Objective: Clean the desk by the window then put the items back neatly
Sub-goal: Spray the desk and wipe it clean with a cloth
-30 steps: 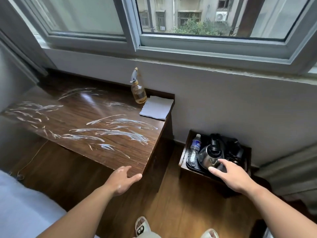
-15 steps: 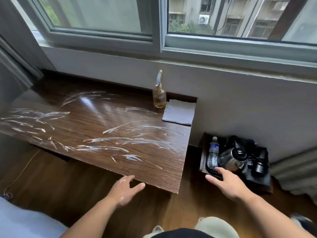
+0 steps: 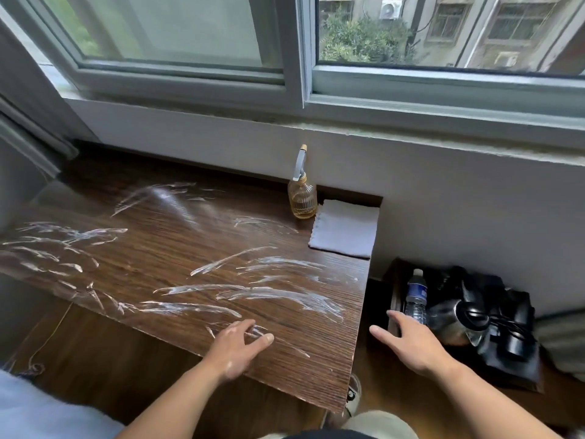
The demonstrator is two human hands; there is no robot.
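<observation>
1. In the lower middle of the frame, the person's left hand (image 3: 235, 350) is reaching over the near edge of the dark wood-grain desk (image 3: 177, 248). Its fingers are loosely spread and holding nothing. Whether the fingertips are touching the wood cannot be told.
2. Right of centre and low in the frame, the right hand (image 3: 408, 343) is stretching forward with straight, slightly parted fingers. It is gripping nothing and is hovering just past the desk's right edge, above the brown plank floor (image 3: 95, 359).
3. Just beyond that hand's fingertips, a low dark tray (image 3: 393, 291) is sitting to the right of the desk. It is carrying a clear plastic water bottle with a blue label (image 3: 415, 296), a shiny steel kettle with a black lid (image 3: 452, 318), and black items too dark to make out.
4. Across the middle of the frame, white streaky smears (image 3: 269, 296) are covering much of the desk top, from its left end to near its right edge.
5. At the desk's far right corner, a folded pale grey cloth (image 3: 345, 231) is lying flat. An amber ribbed glass spray bottle with a grey trigger (image 3: 302, 199) is standing upright just to the cloth's left, close to the white wall.
6. Along the top of the frame, a grey-framed sliding window (image 3: 297, 74) is running above the desk, showing green shrubs and buildings outside.
</observation>
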